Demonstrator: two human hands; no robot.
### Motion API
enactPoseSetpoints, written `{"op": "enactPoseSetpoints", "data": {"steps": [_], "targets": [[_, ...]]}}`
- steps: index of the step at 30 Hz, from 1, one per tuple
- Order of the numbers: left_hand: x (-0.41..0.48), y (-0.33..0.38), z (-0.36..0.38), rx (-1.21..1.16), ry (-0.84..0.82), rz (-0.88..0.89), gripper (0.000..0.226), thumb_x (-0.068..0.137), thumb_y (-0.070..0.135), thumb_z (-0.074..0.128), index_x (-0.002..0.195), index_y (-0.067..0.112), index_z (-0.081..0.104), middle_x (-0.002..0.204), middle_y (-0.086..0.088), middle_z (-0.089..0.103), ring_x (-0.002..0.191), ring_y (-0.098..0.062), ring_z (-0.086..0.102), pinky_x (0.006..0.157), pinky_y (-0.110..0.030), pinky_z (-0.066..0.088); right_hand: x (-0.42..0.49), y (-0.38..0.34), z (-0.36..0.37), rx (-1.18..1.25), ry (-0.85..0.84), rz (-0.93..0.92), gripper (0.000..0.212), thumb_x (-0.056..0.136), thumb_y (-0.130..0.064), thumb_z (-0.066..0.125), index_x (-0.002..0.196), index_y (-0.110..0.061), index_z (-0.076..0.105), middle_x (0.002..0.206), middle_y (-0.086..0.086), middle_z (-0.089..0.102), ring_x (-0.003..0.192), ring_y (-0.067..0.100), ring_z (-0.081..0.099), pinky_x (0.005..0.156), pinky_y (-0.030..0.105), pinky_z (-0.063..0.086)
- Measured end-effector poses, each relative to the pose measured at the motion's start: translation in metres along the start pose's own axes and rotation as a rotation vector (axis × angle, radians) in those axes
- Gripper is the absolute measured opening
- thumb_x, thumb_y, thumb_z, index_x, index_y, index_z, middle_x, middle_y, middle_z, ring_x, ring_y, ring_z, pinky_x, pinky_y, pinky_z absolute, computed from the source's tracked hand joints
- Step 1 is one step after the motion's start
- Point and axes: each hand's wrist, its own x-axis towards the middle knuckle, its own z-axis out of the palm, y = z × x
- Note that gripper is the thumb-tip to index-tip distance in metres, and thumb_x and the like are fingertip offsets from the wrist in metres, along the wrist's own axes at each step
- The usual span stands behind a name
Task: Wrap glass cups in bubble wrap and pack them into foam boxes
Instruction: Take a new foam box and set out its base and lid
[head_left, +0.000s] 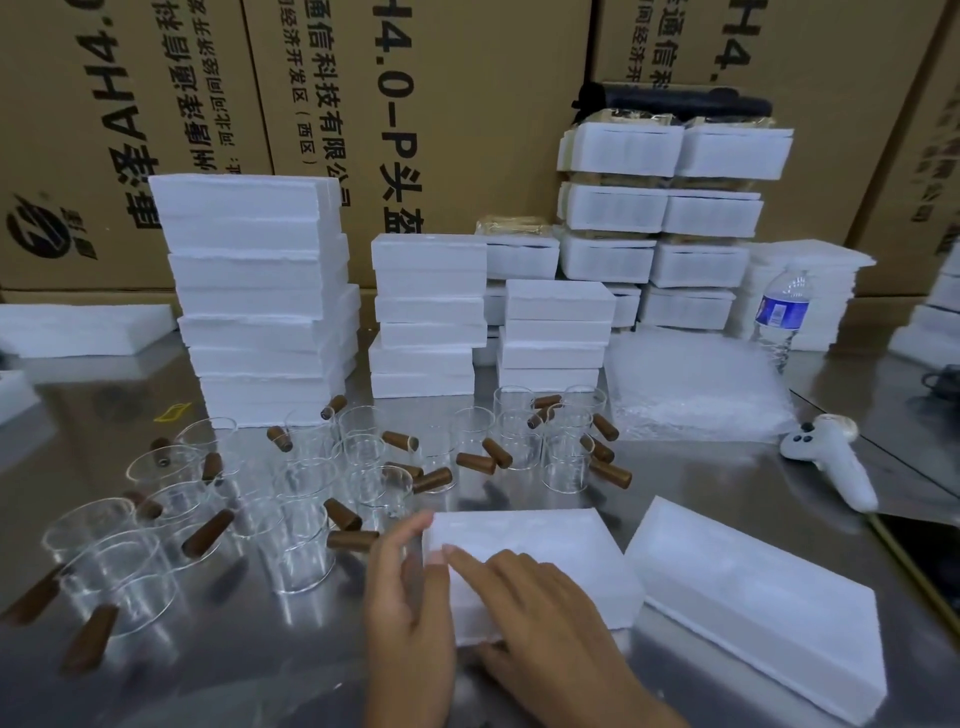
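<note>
A closed white foam box (540, 545) lies on the steel table right in front of me. My left hand (405, 597) clasps its left end, fingers along the side. My right hand (540, 608) rests flat on its top near the front left corner. A second foam box (758, 597) lies to its right. Several clear glass cups with brown wooden handles (301, 540) stand across the left and middle of the table. A stack of bubble wrap sheets (696, 389) lies at the back right.
Stacks of white foam boxes (260, 291) stand behind the cups, with taller packed stacks (665, 208) further right. A water bottle (779, 317) and a white controller (831, 457) sit at the right. Cardboard cartons (467, 104) wall off the back.
</note>
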Motion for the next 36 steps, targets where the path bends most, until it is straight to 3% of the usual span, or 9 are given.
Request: {"op": "enactPoseSetpoints", "data": {"steps": [2, 4, 9, 14, 19, 23, 28, 32, 36], "targets": [[-0.002, -0.005, 0.002, 0.073, -0.076, 0.054, 0.03, 0.091, 0.001, 0.056, 0.102, 0.028, 0.061, 0.111, 0.015, 0.062, 0.108, 0.011, 0.053, 0.095, -0.016, 0.038, -0.004, 0.009, -0.002, 0.169, -0.147, 0.053, 0.083, 0.083, -0.043, 0.062, 0.144, -0.044, 0.007, 0.143, -0.009, 0.036, 0.127, 0.008, 0.037, 0.105, 0.017, 0.023], [-0.003, -0.008, 0.003, 0.148, -0.101, 0.114, 0.03, 0.09, 0.003, 0.056, 0.1, 0.031, 0.059, 0.113, 0.017, 0.06, 0.109, 0.015, 0.049, 0.09, -0.005, 0.033, -0.009, 0.02, -0.007, 0.256, -0.16, 0.072, 0.076, 0.085, -0.052, 0.056, 0.133, -0.057, -0.003, 0.148, -0.02, 0.025, 0.133, 0.002, 0.026, 0.108, 0.01, 0.005], [-0.003, -0.008, 0.006, 0.378, -0.197, 0.322, 0.02, 0.084, 0.021, 0.051, 0.097, 0.035, 0.055, 0.113, 0.021, 0.054, 0.113, 0.012, 0.044, 0.094, 0.0, 0.025, -0.033, 0.068, -0.024, 0.096, 0.331, 0.292, 0.045, 0.081, -0.033, 0.07, 0.123, -0.031, 0.055, 0.117, -0.009, 0.061, 0.103, 0.011, 0.057, 0.093, 0.031, 0.041], [-0.006, 0.0, 0.021, 0.741, -0.534, 0.65, 0.015, 0.079, 0.04, 0.06, 0.091, 0.032, 0.066, 0.093, 0.017, 0.064, 0.092, -0.003, 0.058, 0.086, -0.021, 0.045, -0.058, 0.108, -0.026, -0.037, 0.19, 0.637, 0.026, 0.089, -0.035, 0.057, 0.113, -0.026, 0.062, 0.117, -0.004, 0.064, 0.105, 0.019, 0.059, 0.095, 0.031, 0.041], [-0.005, 0.001, 0.024, 0.939, -0.72, 0.65, 0.021, 0.063, 0.04, 0.067, 0.082, 0.031, 0.073, 0.08, 0.017, 0.066, 0.076, -0.005, 0.064, 0.083, -0.018, 0.042, -0.058, 0.119, -0.026, 0.02, 0.04, 0.403, 0.017, 0.093, -0.034, 0.05, 0.101, -0.035, 0.064, 0.107, -0.021, 0.063, 0.098, 0.003, 0.057, 0.086, 0.015, 0.036], [-0.001, 0.004, 0.012, 0.986, -0.712, 0.666, 0.02, 0.057, 0.039, 0.067, 0.075, 0.032, 0.072, 0.074, 0.018, 0.065, 0.067, -0.004, 0.064, 0.074, -0.015, 0.044, -0.054, 0.127, -0.032, 0.099, -0.02, 0.242, 0.018, 0.094, -0.028, 0.05, 0.097, -0.032, 0.067, 0.102, -0.022, 0.064, 0.095, 0.002, 0.057, 0.087, 0.02, 0.041], [0.002, 0.012, 0.003, 1.079, -0.713, 0.562, 0.022, 0.08, 0.033, 0.063, 0.102, 0.032, 0.069, 0.102, 0.016, 0.065, 0.099, -0.009, 0.063, 0.095, -0.029, 0.044, -0.046, 0.131, -0.036, 0.176, -0.132, 0.178, 0.024, 0.095, -0.024, 0.047, 0.106, -0.041, 0.061, 0.111, -0.03, 0.057, 0.105, -0.007, 0.049, 0.09, 0.006, 0.029], [0.002, 0.007, -0.004, 1.026, -0.697, 0.594, 0.04, 0.042, 0.028, 0.094, 0.076, 0.03, 0.073, 0.075, 0.013, 0.069, 0.066, -0.01, 0.068, 0.068, -0.024, 0.056, -0.033, 0.12, -0.037, 0.373, -0.187, 0.228, 0.02, 0.093, -0.035, 0.051, 0.091, -0.055, 0.054, 0.098, -0.036, 0.055, 0.096, -0.01, 0.051, 0.075, 0.004, 0.039], [0.005, -0.001, -0.011, 1.058, -0.669, 0.663, 0.04, 0.037, 0.028, 0.094, 0.071, 0.031, 0.073, 0.071, 0.015, 0.068, 0.062, -0.006, 0.066, 0.072, -0.019, 0.044, -0.018, 0.108, -0.03, 0.463, -0.194, 0.193, 0.016, 0.092, -0.037, 0.053, 0.089, -0.052, 0.056, 0.094, -0.033, 0.059, 0.089, -0.008, 0.054, 0.07, 0.009, 0.043]]}}
